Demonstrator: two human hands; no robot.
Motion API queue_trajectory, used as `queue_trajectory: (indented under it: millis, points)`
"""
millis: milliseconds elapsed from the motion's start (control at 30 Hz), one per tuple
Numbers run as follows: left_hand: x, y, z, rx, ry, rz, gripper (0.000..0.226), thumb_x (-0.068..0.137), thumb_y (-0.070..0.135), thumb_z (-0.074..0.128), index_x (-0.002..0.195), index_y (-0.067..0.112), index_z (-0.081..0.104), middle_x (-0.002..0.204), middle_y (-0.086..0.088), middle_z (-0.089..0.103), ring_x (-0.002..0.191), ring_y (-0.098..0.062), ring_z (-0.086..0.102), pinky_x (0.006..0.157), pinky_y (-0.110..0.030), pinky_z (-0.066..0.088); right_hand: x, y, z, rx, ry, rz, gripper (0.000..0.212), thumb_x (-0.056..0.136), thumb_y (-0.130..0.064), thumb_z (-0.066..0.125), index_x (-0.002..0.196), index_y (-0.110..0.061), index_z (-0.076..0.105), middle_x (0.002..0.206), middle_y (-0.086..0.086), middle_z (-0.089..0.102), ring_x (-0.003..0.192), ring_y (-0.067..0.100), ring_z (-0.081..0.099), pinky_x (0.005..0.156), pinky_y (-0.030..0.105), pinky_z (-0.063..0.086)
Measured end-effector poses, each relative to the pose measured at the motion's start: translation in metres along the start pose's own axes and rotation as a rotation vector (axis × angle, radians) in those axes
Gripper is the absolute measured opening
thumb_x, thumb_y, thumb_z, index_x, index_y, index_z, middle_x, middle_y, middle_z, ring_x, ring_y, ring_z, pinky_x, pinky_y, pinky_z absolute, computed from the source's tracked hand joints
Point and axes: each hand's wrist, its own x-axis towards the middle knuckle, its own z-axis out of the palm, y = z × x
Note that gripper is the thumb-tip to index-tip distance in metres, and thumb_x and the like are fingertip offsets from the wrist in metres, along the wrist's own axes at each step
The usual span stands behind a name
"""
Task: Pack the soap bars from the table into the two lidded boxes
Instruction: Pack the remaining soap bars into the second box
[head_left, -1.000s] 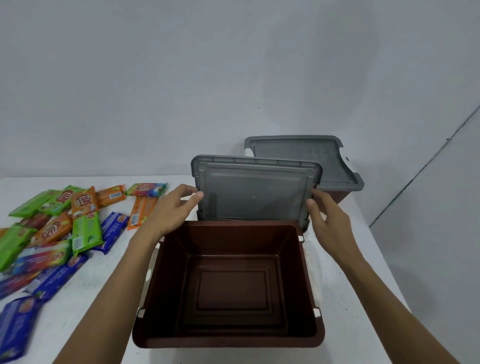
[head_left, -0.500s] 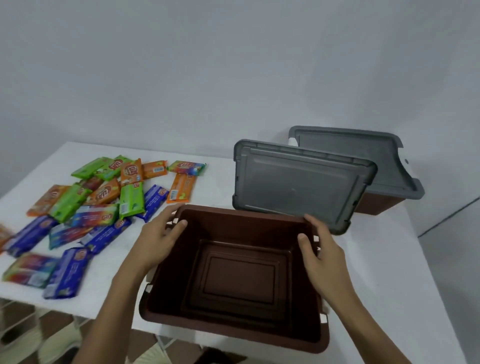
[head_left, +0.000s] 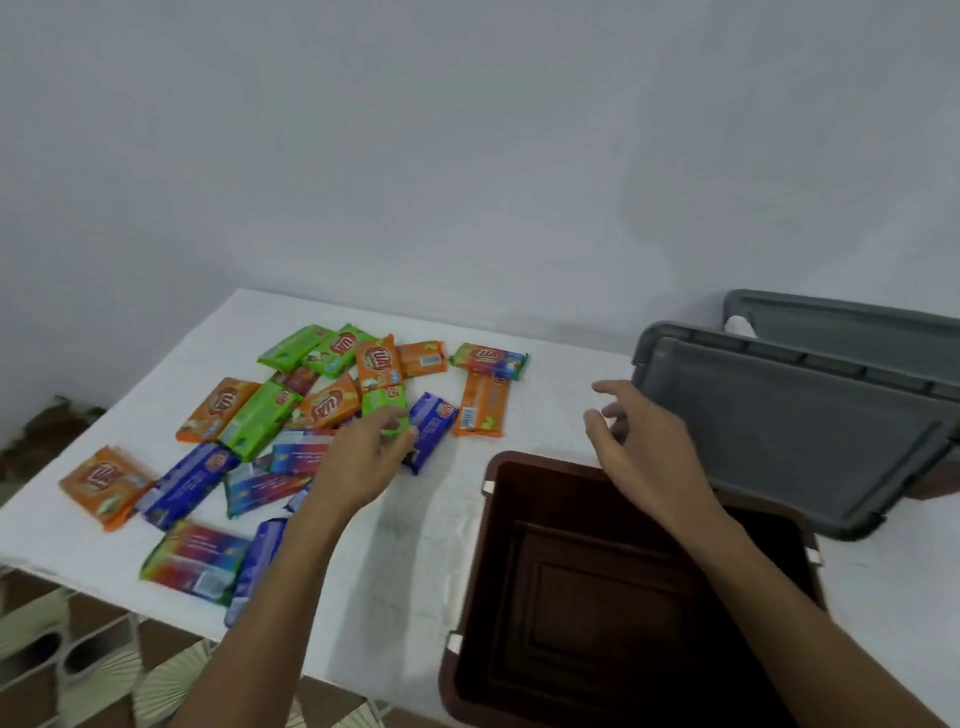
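Several wrapped soap bars, green, orange, blue and rainbow, lie in a loose pile (head_left: 260, 415) on the left half of the white table (head_left: 405, 551). My left hand (head_left: 358, 457) reaches into the pile, its fingertips on a green bar (head_left: 387, 401) beside a blue bar (head_left: 435, 423); no grip shows. The open brown box (head_left: 470, 577) stands empty at the near right. My right hand (head_left: 644, 447) hovers over its far rim, fingers spread and holding nothing. The box's grey lid (head_left: 779, 415) leans behind it against the second box, whose grey lid (head_left: 857, 322) is closed.
The table's near edge runs just below the pile, with a tiled floor (head_left: 78, 665) beneath. A plain wall closes off the back of the table. An orange bar (head_left: 483, 405) and a rainbow bar (head_left: 488, 359) lie between the pile and the box.
Both hands have let go of the brown box. My left hand has moved left into the soap pile; my right hand has lifted above the box's far rim. The view has swung left.
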Motion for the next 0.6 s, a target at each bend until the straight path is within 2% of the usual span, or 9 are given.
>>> queue_trajectory:
  millis: [133, 233, 333, 467, 600]
  points:
    - [0.041, -0.028, -0.008, 0.24, 0.087, -0.018, 0.051, 0.091, 0.049, 0.053, 0.132, 0.019, 0.052, 0.125, -0.008, 0.062, 0.105, -0.026, 0.062, 0.08, -0.04, 0.053, 0.072, -0.031, 0.043, 0.05, -0.148, 0.115, 0.037, 0.098, -0.035, 0.05, 0.132, -0.023, 0.051, 0.108, 0.01, 0.066, 0.093, 0.023, 0.063, 0.076, 0.029, 0.046]
    - [0.063, -0.034, -0.01, 0.36, 0.069, -0.077, 0.063, 0.088, 0.061, 0.05, 0.137, 0.02, 0.044, 0.134, -0.01, 0.054, 0.114, -0.029, 0.058, 0.085, -0.044, 0.054, 0.12, -0.036, 0.077, 0.09, -0.21, 0.216, 0.04, 0.098, -0.037, 0.05, 0.135, -0.02, 0.046, 0.132, 0.011, 0.056, 0.099, 0.024, 0.061, 0.077, 0.035, 0.055]
    - [0.077, -0.027, -0.005, 0.453, 0.043, -0.093, 0.074, 0.084, 0.069, 0.049, 0.136, 0.017, 0.041, 0.13, -0.014, 0.052, 0.111, -0.03, 0.058, 0.079, -0.04, 0.052, 0.155, -0.034, 0.105, 0.146, -0.255, 0.378, 0.046, 0.097, -0.036, 0.053, 0.138, -0.019, 0.042, 0.14, 0.014, 0.049, 0.102, 0.027, 0.059, 0.074, 0.036, 0.057]
    - [0.086, -0.022, 0.004, 0.549, 0.052, -0.093, 0.076, 0.078, 0.072, 0.054, 0.128, 0.015, 0.044, 0.122, -0.013, 0.052, 0.105, -0.027, 0.058, 0.075, -0.036, 0.053, 0.183, -0.03, 0.131, 0.223, -0.223, 0.514, 0.048, 0.095, -0.034, 0.058, 0.137, -0.017, 0.042, 0.133, 0.015, 0.053, 0.109, 0.031, 0.062, 0.071, 0.037, 0.059]
    - [0.087, -0.019, 0.007, 0.608, -0.016, -0.114, 0.072, 0.083, 0.065, 0.055, 0.131, 0.014, 0.037, 0.127, -0.014, 0.045, 0.099, -0.027, 0.06, 0.07, -0.034, 0.05, 0.196, -0.025, 0.144, 0.333, -0.16, 0.624, 0.039, 0.092, -0.025, 0.065, 0.127, -0.015, 0.05, 0.128, 0.016, 0.056, 0.105, 0.026, 0.062, 0.076, 0.037, 0.061]
